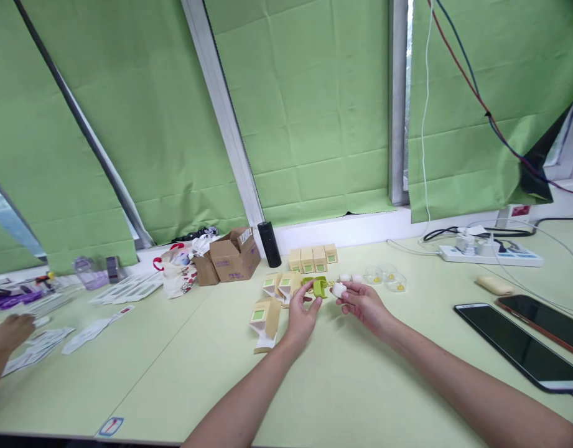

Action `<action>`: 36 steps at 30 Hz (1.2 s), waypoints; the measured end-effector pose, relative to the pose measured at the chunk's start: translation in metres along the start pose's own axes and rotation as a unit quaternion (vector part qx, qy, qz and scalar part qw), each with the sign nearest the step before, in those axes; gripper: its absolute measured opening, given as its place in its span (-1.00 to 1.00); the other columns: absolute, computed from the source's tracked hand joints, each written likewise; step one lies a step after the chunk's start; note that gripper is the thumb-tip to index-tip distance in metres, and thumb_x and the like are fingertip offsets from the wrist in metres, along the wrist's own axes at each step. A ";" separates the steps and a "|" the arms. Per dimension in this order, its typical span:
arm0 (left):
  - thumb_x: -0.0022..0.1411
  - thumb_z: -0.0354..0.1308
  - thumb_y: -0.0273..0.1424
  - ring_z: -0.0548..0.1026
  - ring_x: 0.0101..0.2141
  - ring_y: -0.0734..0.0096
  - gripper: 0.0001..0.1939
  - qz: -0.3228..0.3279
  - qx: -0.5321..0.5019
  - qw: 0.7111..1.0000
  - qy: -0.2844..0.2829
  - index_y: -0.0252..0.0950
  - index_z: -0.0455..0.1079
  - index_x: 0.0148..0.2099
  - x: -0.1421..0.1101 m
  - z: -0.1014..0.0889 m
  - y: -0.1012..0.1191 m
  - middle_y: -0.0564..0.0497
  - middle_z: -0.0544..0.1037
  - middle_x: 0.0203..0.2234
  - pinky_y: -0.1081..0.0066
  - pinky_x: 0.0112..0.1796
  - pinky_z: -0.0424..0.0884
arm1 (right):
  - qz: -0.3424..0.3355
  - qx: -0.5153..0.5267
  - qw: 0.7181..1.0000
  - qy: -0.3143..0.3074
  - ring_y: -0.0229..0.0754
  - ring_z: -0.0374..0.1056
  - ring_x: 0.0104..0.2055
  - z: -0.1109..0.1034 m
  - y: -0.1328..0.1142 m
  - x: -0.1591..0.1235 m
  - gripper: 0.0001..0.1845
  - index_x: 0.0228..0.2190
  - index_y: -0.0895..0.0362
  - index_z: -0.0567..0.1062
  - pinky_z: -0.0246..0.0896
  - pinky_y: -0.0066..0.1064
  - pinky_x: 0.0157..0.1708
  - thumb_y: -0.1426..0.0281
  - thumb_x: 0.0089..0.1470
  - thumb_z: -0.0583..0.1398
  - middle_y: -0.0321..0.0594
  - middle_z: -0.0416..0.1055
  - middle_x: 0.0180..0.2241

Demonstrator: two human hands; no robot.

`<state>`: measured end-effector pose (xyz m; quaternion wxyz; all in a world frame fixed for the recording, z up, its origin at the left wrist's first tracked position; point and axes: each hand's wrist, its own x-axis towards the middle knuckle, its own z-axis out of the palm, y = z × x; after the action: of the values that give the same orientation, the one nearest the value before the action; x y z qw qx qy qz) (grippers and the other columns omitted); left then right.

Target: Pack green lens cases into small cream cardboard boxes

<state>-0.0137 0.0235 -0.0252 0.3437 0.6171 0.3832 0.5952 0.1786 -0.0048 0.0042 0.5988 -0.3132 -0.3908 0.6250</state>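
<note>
My left hand (301,315) reaches over the pale green table (361,386), fingers curled by a small green cap-like piece (319,287) and touching it at the fingertips. My right hand (364,303) pinches a small white round piece (338,289) just right of the green piece. Several small cream boxes with green labels (280,285) lie open right behind my left hand, one flattened box (266,320) to its left. A row of closed cream boxes (313,258) stands farther back. Clear round lids (387,277) and small white pieces (351,277) lie behind my right hand.
A brown cardboard box (234,255) and black cylinder (269,244) stand at the back. A power strip (491,254) with cables is back right; two phones (524,342) lie right. Another person's hand (9,333) rests far left among paper sachets (85,333).
</note>
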 end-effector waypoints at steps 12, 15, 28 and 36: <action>0.11 0.35 -0.46 0.47 0.03 0.13 -0.48 0.035 0.073 0.996 -0.041 -0.14 0.53 0.15 -0.007 0.002 0.022 -0.10 0.55 0.06 0.18 0.02 0.37 | -0.057 -0.102 0.993 0.002 -0.25 0.31 -0.41 0.001 -0.003 -0.004 -0.44 -0.25 0.16 0.70 0.24 -0.43 -0.52 0.10 -0.30 0.55 -0.18 0.56 -0.35; 0.07 0.37 -0.48 0.46 0.03 0.11 -0.49 0.040 0.077 0.995 -0.042 -0.13 0.56 0.11 -0.008 0.003 0.026 -0.09 0.55 0.01 0.17 0.02 0.37 | -0.058 -0.123 0.991 -0.009 -0.21 0.33 -0.39 0.000 -0.001 -0.003 -0.44 -0.27 0.16 0.71 0.27 -0.42 -0.51 0.06 -0.28 0.54 -0.16 0.57 -0.37; -0.06 0.47 -0.51 0.46 0.01 0.10 -0.50 0.030 0.092 0.995 -0.037 -0.13 0.63 -0.01 -0.008 0.003 0.030 -0.09 0.51 -0.04 0.09 0.07 0.39 | -0.082 -0.159 0.983 -0.040 -0.19 0.37 -0.41 -0.003 0.002 -0.001 -0.45 -0.25 0.17 0.73 0.34 -0.39 -0.50 0.01 -0.16 0.48 -0.16 0.59 -0.39; -0.11 0.51 -0.53 0.43 0.06 0.08 -0.51 0.050 0.103 0.993 -0.021 -0.13 0.66 -0.07 -0.010 0.003 0.037 -0.08 0.54 -0.09 0.02 0.18 0.32 | -0.102 -0.177 0.978 -0.043 -0.20 0.36 -0.42 -0.003 0.008 -0.001 -0.44 -0.22 0.18 0.71 0.35 -0.39 -0.50 -0.03 -0.08 0.44 -0.18 0.55 -0.43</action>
<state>-0.0081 -0.0027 0.0020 0.2565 0.6797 0.4040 0.5558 0.1778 -0.0049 -0.0040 0.5772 -0.3454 -0.5508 0.4942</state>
